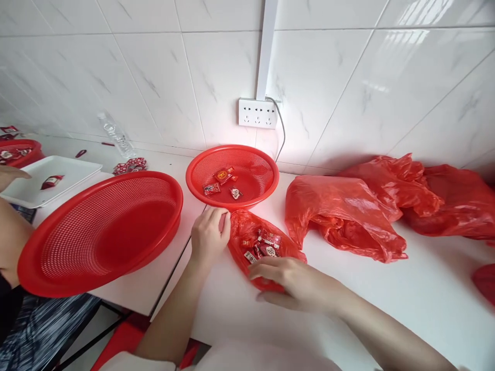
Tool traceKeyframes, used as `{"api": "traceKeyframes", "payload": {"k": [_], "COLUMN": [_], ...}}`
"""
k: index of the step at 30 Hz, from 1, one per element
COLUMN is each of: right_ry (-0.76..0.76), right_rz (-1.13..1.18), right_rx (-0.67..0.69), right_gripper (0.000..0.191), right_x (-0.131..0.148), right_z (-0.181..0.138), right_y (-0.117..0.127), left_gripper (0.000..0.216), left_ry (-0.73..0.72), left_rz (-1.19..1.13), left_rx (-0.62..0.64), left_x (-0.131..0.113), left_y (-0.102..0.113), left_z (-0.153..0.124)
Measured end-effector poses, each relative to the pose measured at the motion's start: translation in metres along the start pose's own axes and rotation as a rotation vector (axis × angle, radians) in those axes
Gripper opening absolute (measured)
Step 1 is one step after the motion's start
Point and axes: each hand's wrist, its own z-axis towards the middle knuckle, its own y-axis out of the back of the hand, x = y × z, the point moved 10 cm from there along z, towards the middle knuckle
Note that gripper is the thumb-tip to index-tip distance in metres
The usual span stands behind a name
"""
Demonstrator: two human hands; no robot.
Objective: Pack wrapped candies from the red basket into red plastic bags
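Observation:
A small red plastic bag lies spread at the mouth on the white table. Several wrapped candies show inside it, mostly in red wrappers. My left hand is closed on the bag's left edge, right beside the front rim of a round red mesh basket. In that basket lie a few wrapped snacks. Over the near right side of the bag, my right hand is slightly blurred, its thumb apart from its bent fingers. I see nothing held in it. The right fingers partly cover the bag's contents.
A large red basket stands tilted on the left. Beyond it are a white tray with one red packet, a plastic bottle and another person's arm. Red plastic bags lie along the wall on the right, below a socket strip.

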Motion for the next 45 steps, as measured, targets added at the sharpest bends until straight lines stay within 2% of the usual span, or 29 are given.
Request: {"api": "traceKeyframes", "payload": {"k": [3, 5, 7, 8, 10, 12, 16, 17, 21, 23, 26, 28, 29, 31, 33, 36, 38, 41, 42, 43, 45], "right_ry": [-0.227, -0.344, -0.384, -0.376, -0.337, -0.305, -0.265, -0.254, -0.132, -0.036, 0.028, 0.031, 0.02, -0.014, -0.024, 0.035, 0.051, 0.065, 0.089, 0.121, 0.184], "right_rz": [-0.139, -0.194, -0.191, -0.172, -0.125, -0.086, 0.142, 0.233, 0.473, 0.525, 0.544, 0.54, 0.54, 0.559, 0.575, 0.538, 0.454, 0.247, 0.17, 0.102, 0.017], "right_rx": [-0.044, -0.081, -0.113, -0.132, -0.204, -0.352, -0.855, -0.931, -0.981, -1.083, -1.225, -1.278, -1.272, -1.196, -1.145, -1.226, -1.212, -1.024, -0.957, -0.91, -0.861], "right_gripper": [0.054, 0.047, 0.034, 0.033, 0.033, 0.025, 0.016, 0.015, 0.012, 0.011, 0.007, 0.006, 0.006, 0.009, 0.012, 0.009, 0.008, 0.008, 0.01, 0.012, 0.016], "right_x": [-0.046, -0.068, -0.077, -0.078, -0.075, -0.072, -0.073, -0.074, -0.063, -0.053, -0.046, -0.045, -0.045, -0.047, -0.047, -0.036, -0.021, 0.012, 0.025, 0.037, 0.053], "right_z": [-0.053, -0.076, -0.087, -0.09, -0.093, -0.098, -0.129, -0.134, -0.126, -0.127, -0.13, -0.129, -0.127, -0.116, -0.107, -0.106, -0.097, -0.066, -0.056, -0.048, -0.039], "right_y": [-0.001, -0.004, -0.005, -0.003, 0.01, 0.036, 0.107, 0.119, 0.145, 0.162, 0.179, 0.185, 0.185, 0.182, 0.18, 0.185, 0.187, 0.183, 0.18, 0.177, 0.174], "left_gripper": [0.035, 0.041, 0.037, 0.036, 0.036, 0.035, 0.028, 0.028, 0.033, 0.03, 0.015, 0.015, 0.02, 0.023, 0.016, 0.017, 0.02, 0.057, 0.058, 0.049, 0.016], "left_ry": [0.165, 0.293, 0.406, 0.455, 0.518, 0.529, 0.449, 0.427, 0.354, 0.312, 0.247, 0.226, 0.217, 0.193, 0.172, 0.146, 0.088, 0.009, 0.003, -0.044, -0.099], "left_rz": [-0.011, -0.143, -0.383, -0.516, -0.742, -0.859, -0.849, -0.844, -0.865, -0.794, -0.401, -0.134, -0.086, -0.203, -0.527, -1.07, -1.288, -1.237, -1.16, -1.122, -1.109], "left_rx": [0.185, 0.272, 0.366, 0.407, 0.457, 0.458, 0.36, 0.324, 0.261, 0.226, 0.183, 0.245, 0.297, 0.391, 0.429, 0.429, 0.474, 0.657, 0.702, 0.695, 0.779], "left_x": [0.014, 0.027, 0.034, 0.035, 0.029, 0.018, -0.005, -0.01, -0.029, -0.032, -0.026, -0.02, -0.018, -0.02, -0.03, -0.055, -0.08, -0.123, -0.134, -0.145, -0.165], "left_y": [-0.023, -0.043, -0.063, -0.069, -0.069, -0.053, 0.001, 0.014, 0.046, 0.059, 0.081, 0.085, 0.083, 0.074, 0.063, 0.051, 0.044, 0.025, 0.018, 0.017, 0.009], "left_z": [-0.009, -0.015, -0.019, -0.02, -0.016, -0.007, 0.022, 0.03, 0.052, 0.058, 0.063, 0.064, 0.064, 0.064, 0.068, 0.073, 0.071, 0.056, 0.049, 0.046, 0.034]}}
